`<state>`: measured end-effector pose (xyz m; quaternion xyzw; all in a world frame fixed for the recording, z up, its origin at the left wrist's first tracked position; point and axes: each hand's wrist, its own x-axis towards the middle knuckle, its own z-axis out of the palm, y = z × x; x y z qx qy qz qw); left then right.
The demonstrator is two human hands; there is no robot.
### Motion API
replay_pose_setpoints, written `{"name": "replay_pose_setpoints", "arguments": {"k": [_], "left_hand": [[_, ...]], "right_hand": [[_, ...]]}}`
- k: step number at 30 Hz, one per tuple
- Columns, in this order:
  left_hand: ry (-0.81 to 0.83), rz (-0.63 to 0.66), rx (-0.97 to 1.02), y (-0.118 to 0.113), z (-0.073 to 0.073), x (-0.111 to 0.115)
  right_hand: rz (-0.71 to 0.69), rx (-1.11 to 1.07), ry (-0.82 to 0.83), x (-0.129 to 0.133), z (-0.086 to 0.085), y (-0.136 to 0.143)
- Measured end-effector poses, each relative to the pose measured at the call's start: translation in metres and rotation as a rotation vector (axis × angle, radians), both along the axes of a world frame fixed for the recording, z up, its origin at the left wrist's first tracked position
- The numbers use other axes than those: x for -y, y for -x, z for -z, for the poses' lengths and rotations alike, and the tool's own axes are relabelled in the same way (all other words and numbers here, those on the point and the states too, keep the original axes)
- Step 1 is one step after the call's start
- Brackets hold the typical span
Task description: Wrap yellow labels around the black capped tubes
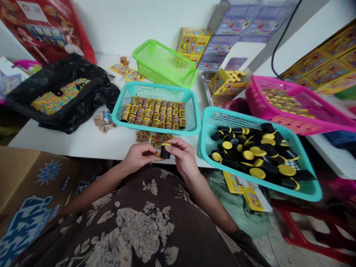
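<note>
My right hand (182,154) grips a small black canister with a yellow lid (165,152) upright between thumb and fingers, just over the table's near edge. Beside it, my left hand (139,155) is closed in a pinch on a small printed label (157,154), mostly covered by the fingers. Beyond the hands lie printed labels (160,140) on the white table. Behind them, a turquoise basket (155,129) holds rows of canisters wrapped in printed labels (154,111). To the right, another turquoise basket (207,148) is heaped with plain black, yellow-lidded canisters (257,151).
A black bag (102,89) with colourful pellets lies at left, near a crumpled wrapper (105,121). Behind are a green basket (155,70) and yellow boxes (193,41). A pink basket (300,126) stands at right, a cardboard box (33,185) at lower left, a red stool (300,233) at lower right.
</note>
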<state>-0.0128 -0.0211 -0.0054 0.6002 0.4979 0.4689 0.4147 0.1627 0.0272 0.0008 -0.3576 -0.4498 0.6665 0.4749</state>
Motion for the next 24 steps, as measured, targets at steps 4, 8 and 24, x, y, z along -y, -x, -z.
{"name": "replay_pose_setpoints", "arguments": {"k": [4,8,24], "left_hand": [[0.026,0.019,0.04,0.002,0.003,-0.001],[0.046,0.022,0.037,0.004,0.005,-0.001],[0.236,0.064,0.198,-0.001,0.001,-0.005]], "right_hand": [[-0.008,-0.035,0.103,-0.002,0.001,0.002],[0.078,-0.015,0.017,-0.001,0.004,0.003],[0.123,0.061,-0.205,0.006,0.006,0.012]]}}
